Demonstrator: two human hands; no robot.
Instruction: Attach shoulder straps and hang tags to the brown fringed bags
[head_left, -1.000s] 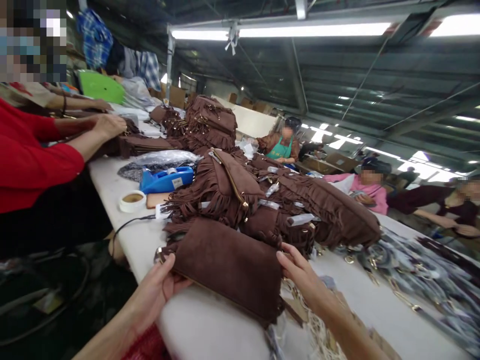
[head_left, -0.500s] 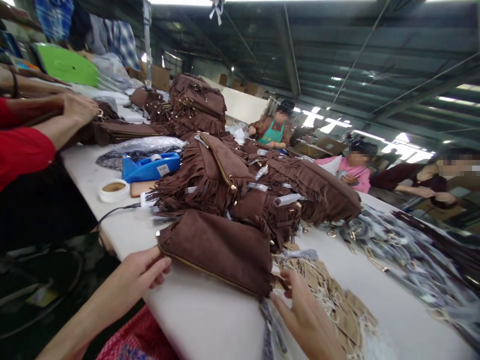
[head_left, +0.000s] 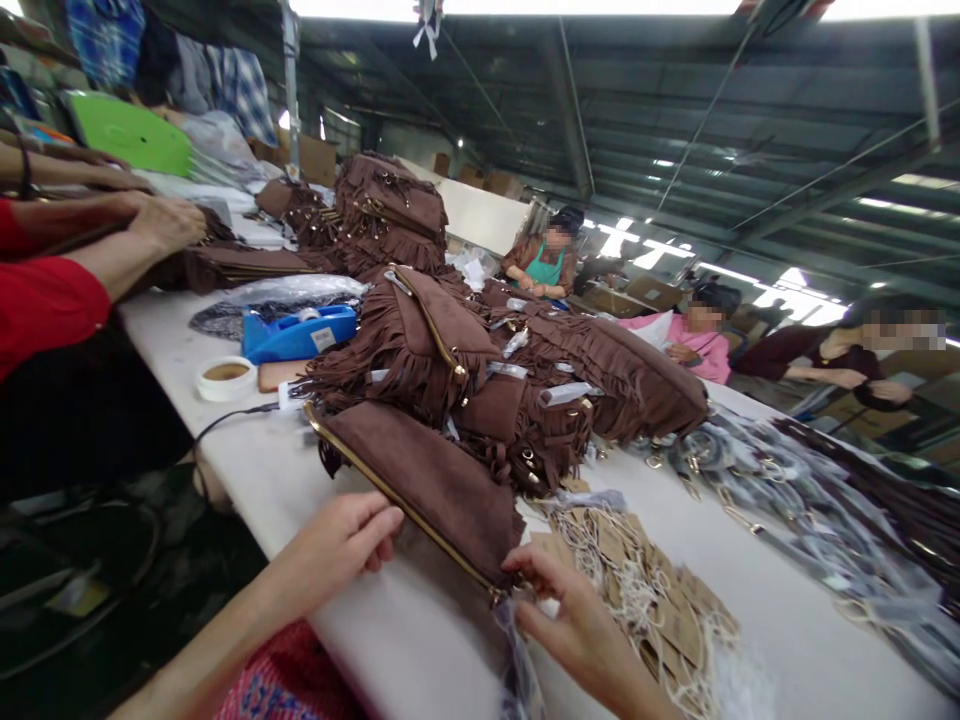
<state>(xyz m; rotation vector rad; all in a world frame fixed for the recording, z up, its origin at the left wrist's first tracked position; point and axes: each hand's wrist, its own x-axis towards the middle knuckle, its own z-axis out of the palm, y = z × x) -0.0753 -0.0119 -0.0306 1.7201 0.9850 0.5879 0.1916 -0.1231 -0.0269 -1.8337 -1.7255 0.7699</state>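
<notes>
A brown suede fringed bag (head_left: 427, 470) lies at a slant in front of me, its gold zipper (head_left: 390, 487) along the edge nearest me. My left hand (head_left: 352, 545) is just in front of the zipper's middle, fingers loosely bent and nothing visible in them. At the bag's near right corner, my right hand (head_left: 566, 610) has its fingertips on the zipper end. A strip of clear plastic (head_left: 516, 640) hangs below that corner. Behind this bag, more brown fringed bags (head_left: 457, 330) are heaped, some with plastic-wrapped hardware.
Tan paper tags (head_left: 637, 580) with white strings lie right of my right hand. Plastic-wrapped straps (head_left: 795, 500) cover the far right. A blue tape dispenser (head_left: 296, 335) and a tape roll (head_left: 226, 379) sit at left. A co-worker in red sleeves (head_left: 56, 300) handles brown pieces; other people sit across.
The bag has turned so its zipper edge shows more and its left end points farther away. My left hand has moved right, from the bag's left end to near the zipper's middle.
</notes>
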